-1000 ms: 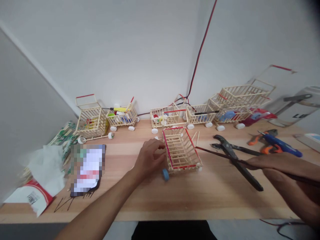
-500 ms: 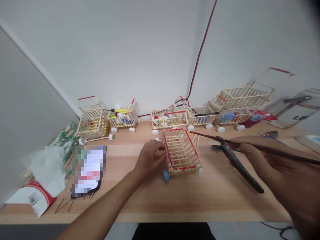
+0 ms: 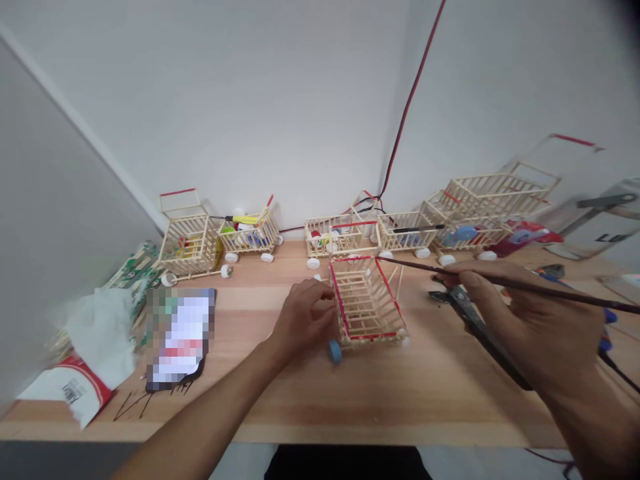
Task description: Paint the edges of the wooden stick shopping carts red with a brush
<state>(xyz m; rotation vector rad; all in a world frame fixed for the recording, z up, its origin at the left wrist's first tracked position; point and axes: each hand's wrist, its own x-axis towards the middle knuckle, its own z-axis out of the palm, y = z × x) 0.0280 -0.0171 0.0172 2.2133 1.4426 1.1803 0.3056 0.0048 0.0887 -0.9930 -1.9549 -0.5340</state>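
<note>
Two hands (image 3: 303, 320), one long paintbrush (image 3: 530, 285)

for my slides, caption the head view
Left hand steadies a red-trimmed popsicle-stick cart while right hand holds a thin dark rod above black pliers

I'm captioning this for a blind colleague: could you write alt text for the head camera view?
A person's left hand rests against a small craft-stick cart with red trim and a blue wheel on a wooden table. The right hand holds a long thin dark rod above black-handled pliers. More stick carts line the wall behind.
</note>
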